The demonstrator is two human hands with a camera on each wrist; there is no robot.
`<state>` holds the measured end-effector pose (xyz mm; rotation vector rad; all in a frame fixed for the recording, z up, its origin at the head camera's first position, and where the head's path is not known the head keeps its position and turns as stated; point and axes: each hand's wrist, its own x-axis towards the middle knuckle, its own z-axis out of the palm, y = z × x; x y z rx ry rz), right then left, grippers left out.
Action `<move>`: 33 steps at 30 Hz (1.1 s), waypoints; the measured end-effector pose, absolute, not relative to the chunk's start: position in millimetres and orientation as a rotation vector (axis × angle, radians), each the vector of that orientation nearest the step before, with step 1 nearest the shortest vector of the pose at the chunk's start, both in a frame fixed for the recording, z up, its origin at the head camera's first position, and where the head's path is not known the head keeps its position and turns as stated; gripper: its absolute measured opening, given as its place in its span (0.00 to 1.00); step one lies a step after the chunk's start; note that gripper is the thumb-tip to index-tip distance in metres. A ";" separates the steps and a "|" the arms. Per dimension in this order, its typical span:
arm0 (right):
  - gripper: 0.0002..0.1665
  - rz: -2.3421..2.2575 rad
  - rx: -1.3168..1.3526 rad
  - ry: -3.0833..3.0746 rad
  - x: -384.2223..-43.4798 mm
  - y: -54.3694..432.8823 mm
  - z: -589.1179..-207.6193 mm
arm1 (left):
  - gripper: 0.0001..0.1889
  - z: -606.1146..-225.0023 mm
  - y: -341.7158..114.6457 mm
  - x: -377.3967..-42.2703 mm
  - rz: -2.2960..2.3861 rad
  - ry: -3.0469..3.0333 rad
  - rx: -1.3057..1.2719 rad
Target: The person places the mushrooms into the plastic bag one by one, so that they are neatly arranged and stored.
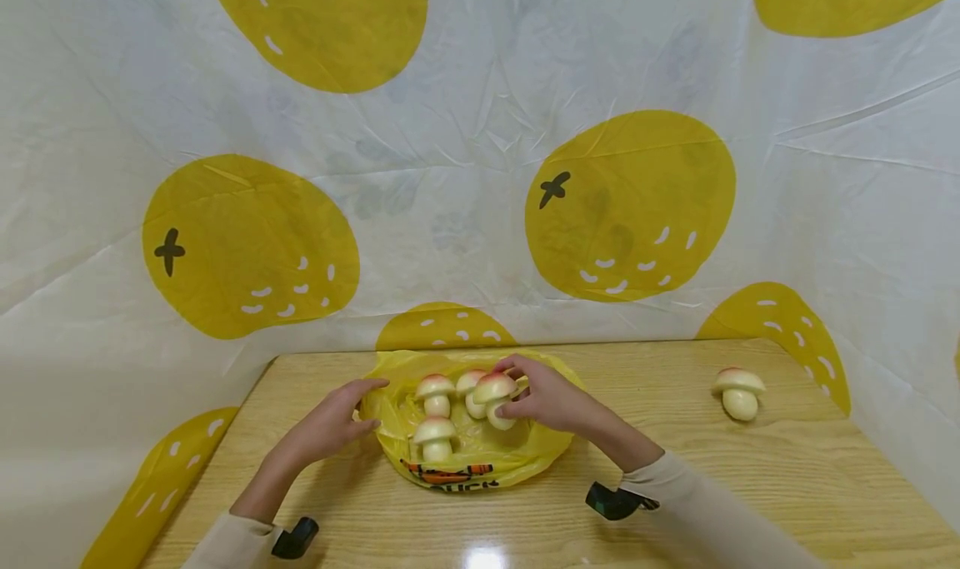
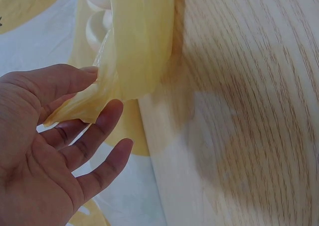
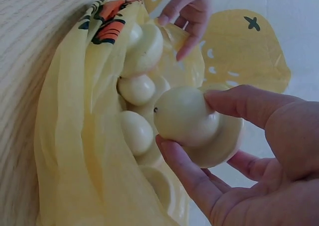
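A yellow plastic bag (image 1: 536, 452) lies spread open on the wooden table, with black and orange print on its near side. My left hand (image 1: 330, 423) holds the bag's left edge, the plastic passing between thumb and fingers in the left wrist view. Between thumb and fingertips, my right hand (image 3: 259, 146) grips a toy mushroom (image 3: 187, 114) with a pale stem and red-tinged cap, over the bag's opening. Other toy mushrooms (image 1: 435, 437) of the same look stand inside the bag, left of the held one. The bag's floor is partly hidden beneath them.
One more toy mushroom (image 1: 738, 392) stands apart on the right side of the wooden table (image 1: 660, 436). Behind the table hangs a white cloth (image 1: 465, 244) printed with big yellow fruit shapes. Dark straps sit at both wrists.
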<state>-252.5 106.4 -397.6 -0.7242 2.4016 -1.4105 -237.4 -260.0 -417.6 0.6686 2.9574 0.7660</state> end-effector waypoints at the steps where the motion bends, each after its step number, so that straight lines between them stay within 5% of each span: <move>1: 0.34 -1.404 -0.717 2.418 -252.1 104.4 -399.1 | 0.31 -417.2 -259.7 -237.0 0.768 2.956 0.670; 33: 0.31 -1.046 -0.690 2.811 -233.6 67.2 -435.2 | 0.31 -416.3 -259.1 -235.3 0.762 2.951 0.665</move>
